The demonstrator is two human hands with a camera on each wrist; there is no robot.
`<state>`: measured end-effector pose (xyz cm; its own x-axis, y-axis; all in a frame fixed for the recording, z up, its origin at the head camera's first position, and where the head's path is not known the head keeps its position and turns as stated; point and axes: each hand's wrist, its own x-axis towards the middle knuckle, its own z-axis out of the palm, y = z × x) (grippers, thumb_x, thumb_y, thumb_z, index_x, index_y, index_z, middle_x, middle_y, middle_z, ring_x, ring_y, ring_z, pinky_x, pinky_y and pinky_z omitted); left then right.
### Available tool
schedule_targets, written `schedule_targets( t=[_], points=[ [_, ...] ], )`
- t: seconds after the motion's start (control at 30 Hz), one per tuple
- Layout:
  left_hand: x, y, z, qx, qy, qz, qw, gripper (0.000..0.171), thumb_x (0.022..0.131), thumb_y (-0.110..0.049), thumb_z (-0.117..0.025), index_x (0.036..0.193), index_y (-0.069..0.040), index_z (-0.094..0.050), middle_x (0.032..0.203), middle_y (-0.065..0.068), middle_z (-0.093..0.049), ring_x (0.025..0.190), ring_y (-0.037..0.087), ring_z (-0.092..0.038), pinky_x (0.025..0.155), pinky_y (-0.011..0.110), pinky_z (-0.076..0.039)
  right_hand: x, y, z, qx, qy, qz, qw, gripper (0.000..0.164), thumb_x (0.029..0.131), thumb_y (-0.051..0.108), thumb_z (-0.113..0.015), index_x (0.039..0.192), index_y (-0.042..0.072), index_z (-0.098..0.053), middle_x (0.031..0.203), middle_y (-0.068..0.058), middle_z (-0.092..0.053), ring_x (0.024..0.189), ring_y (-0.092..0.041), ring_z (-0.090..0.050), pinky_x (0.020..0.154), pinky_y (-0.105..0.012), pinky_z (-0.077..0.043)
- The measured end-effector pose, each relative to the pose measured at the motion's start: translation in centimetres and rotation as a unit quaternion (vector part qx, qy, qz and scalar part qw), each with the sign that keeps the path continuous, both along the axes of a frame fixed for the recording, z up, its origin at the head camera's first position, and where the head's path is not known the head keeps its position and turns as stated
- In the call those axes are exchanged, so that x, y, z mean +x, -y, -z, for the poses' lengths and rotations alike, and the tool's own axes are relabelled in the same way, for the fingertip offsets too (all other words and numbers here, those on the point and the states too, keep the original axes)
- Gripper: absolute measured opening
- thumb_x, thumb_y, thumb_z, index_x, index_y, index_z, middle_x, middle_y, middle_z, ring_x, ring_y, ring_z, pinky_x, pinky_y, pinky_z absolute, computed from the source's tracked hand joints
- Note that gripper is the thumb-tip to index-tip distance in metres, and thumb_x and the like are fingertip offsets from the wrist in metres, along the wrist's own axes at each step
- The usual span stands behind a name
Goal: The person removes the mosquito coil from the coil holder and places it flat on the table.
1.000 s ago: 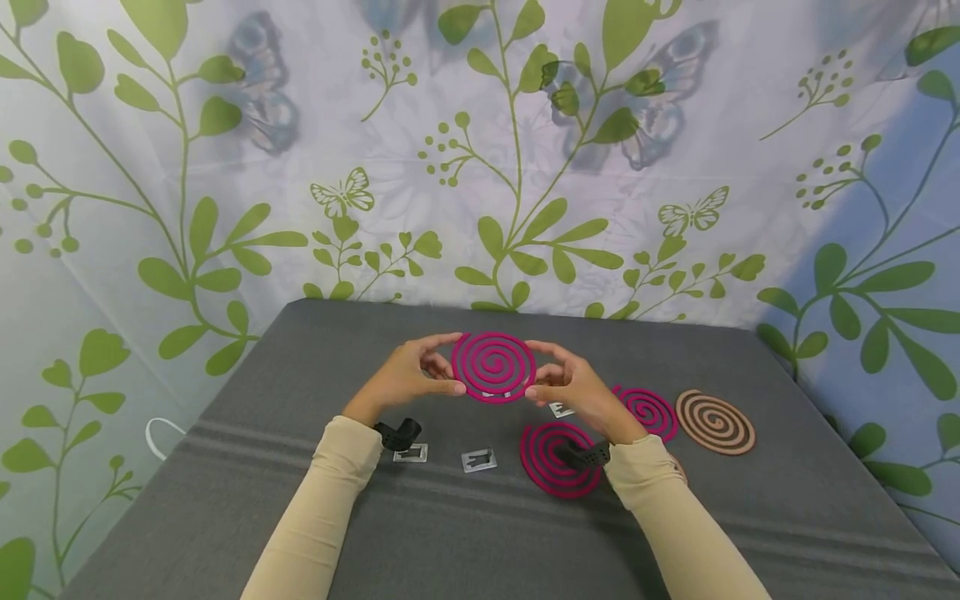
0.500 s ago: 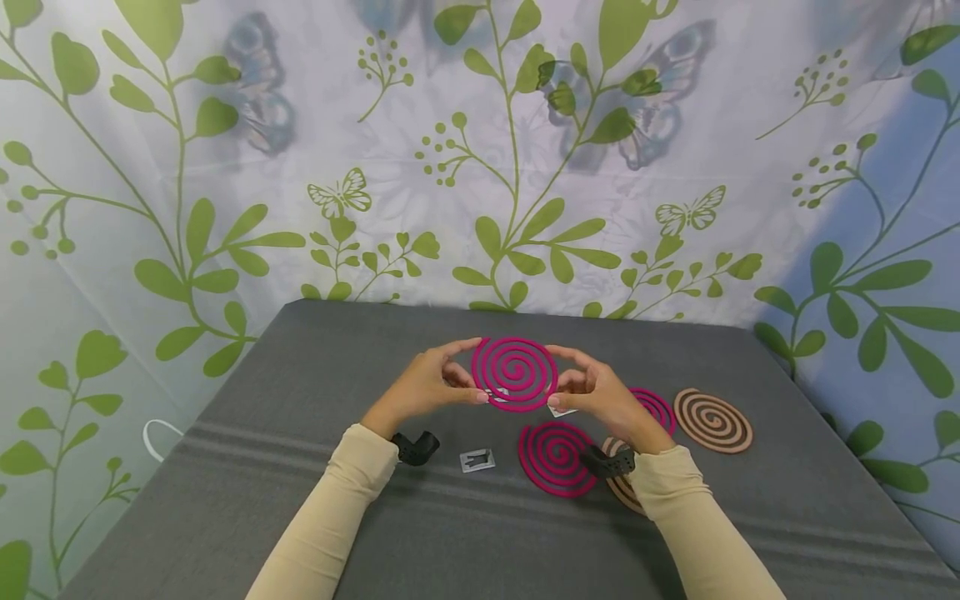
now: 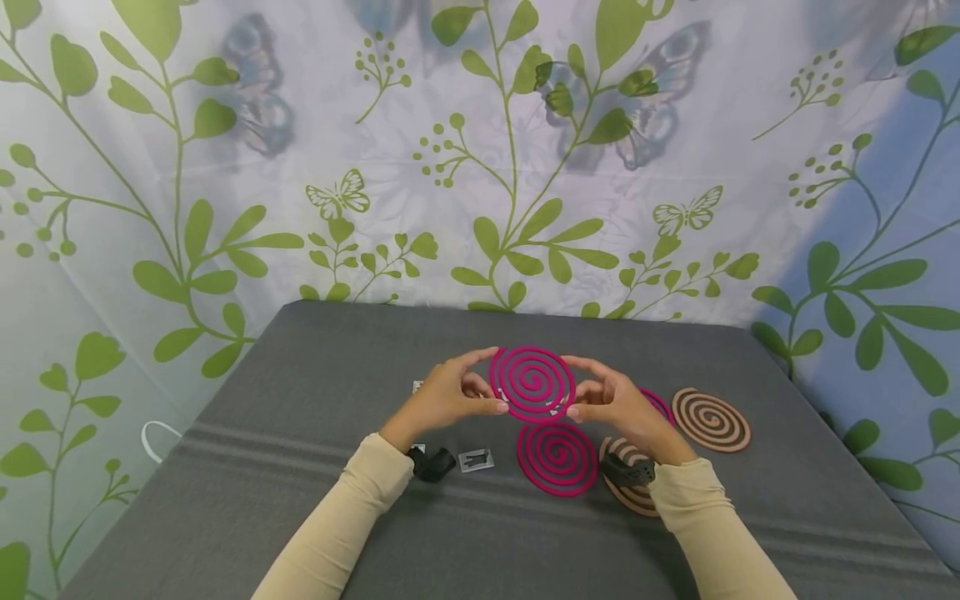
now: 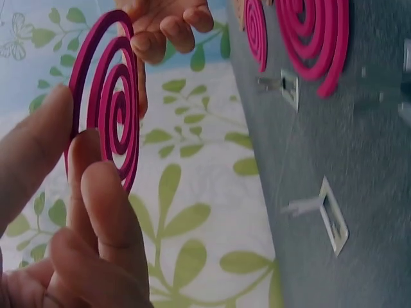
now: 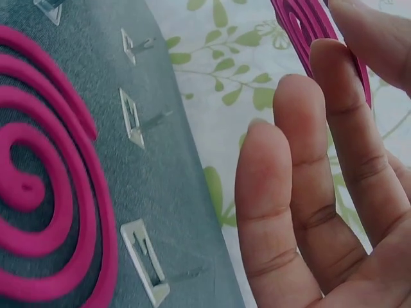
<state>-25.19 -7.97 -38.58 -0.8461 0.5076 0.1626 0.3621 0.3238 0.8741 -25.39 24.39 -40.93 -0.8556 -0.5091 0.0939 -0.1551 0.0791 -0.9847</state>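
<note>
Both hands hold up a magenta mosquito coil (image 3: 534,382) above the table, its flat spiral facing the head camera. My left hand (image 3: 444,397) pinches its left edge, index finger at the upper rim and thumb at the lower. At the opposite edge, my right hand (image 3: 626,414) pinches it likewise between thumb and index finger. The left wrist view shows the coil nearly edge-on. Below it on the table lies another magenta coil (image 3: 558,456). A tan coil (image 3: 637,510) is partly hidden under the right wrist's black strap mount.
Further right rests a tan coil (image 3: 711,419), beside a magenta coil (image 3: 660,406) mostly hidden by the right hand. Small metal coil stands (image 3: 476,460) with raised prongs lie about the grey table (image 3: 225,500). A leaf-patterned curtain (image 3: 412,150) hangs behind the table's far edge.
Both hands have carried the held coil to the right and slightly down toward the near side. Their pinch on it stays the same, and the coils on the table have not moved.
</note>
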Motion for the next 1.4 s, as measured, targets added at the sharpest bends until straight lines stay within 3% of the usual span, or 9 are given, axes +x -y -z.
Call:
schedule_targets(
  t=[0.27,0.5,0.6,0.9,1.17,1.4],
  points=[
    [0.8,-1.7,0.7,0.013,0.020,-0.001,0.9997,0.087,0.094,-0.016,-0.087,0.166,-0.004,-0.040,0.092,0.000,-0.078,0.081,0.017,-0.070,0.076,0.028,-0.054,0.5,-1.8,0.7,-0.017,0.007,-0.008,1.000,0.076,0.100,-0.006,-0.072,0.166,0.000,-0.034,0.099,0.005,-0.072,0.084,-0.011,-0.071,0.083,-0.031,-0.061],
    [1.6,-3.2,1.4,0.031,0.044,-0.006,0.9985,0.085,0.094,-0.015,-0.087,0.166,-0.006,-0.042,0.091,0.000,-0.078,0.089,0.039,-0.074,0.074,0.028,-0.053,0.9,-3.3,1.4,-0.055,0.021,-0.035,0.998,0.073,0.100,-0.010,-0.068,0.165,0.008,-0.041,0.103,0.004,-0.073,0.088,-0.010,-0.071,0.083,-0.031,-0.063],
    [1.9,-3.8,1.8,0.033,0.055,-0.012,0.9979,0.086,0.094,-0.015,-0.088,0.166,-0.008,-0.042,0.090,-0.001,-0.077,0.091,0.042,-0.074,0.073,0.028,-0.052,1.1,-3.9,1.6,-0.059,0.027,-0.039,0.997,0.074,0.100,-0.011,-0.068,0.165,0.006,-0.039,0.104,0.003,-0.073,0.090,-0.010,-0.072,0.083,-0.031,-0.063],
    [2.7,-5.9,2.6,0.024,0.058,-0.033,0.9975,0.087,0.091,-0.017,-0.090,0.165,-0.010,-0.045,0.087,-0.005,-0.076,0.075,0.010,-0.069,0.068,0.025,-0.051,1.9,-5.5,2.5,-0.055,0.024,-0.034,0.998,0.071,0.099,-0.012,-0.067,0.162,0.010,-0.044,0.103,0.002,-0.073,0.090,-0.011,-0.072,0.081,-0.030,-0.063],
    [3.2,-8.0,3.0,0.028,0.056,-0.038,0.9973,0.086,0.090,-0.016,-0.091,0.164,-0.011,-0.047,0.084,-0.007,-0.075,0.070,0.008,-0.066,0.065,0.023,-0.049,2.6,-7.4,2.6,-0.064,0.012,-0.048,0.997,0.073,0.099,-0.015,-0.065,0.162,0.013,-0.044,0.104,0.002,-0.074,0.092,-0.010,-0.073,0.082,-0.028,-0.063],
    [3.6,-9.9,3.2,0.025,0.055,-0.038,0.9975,0.086,0.090,-0.016,-0.091,0.164,-0.012,-0.048,0.082,-0.008,-0.076,0.065,0.006,-0.062,0.061,0.022,-0.046,3.3,-9.2,2.4,-0.076,0.032,-0.062,0.995,0.073,0.100,-0.016,-0.061,0.163,0.018,-0.045,0.108,-0.002,-0.075,0.095,-0.013,-0.074,0.085,-0.031,-0.063]
  ],
)
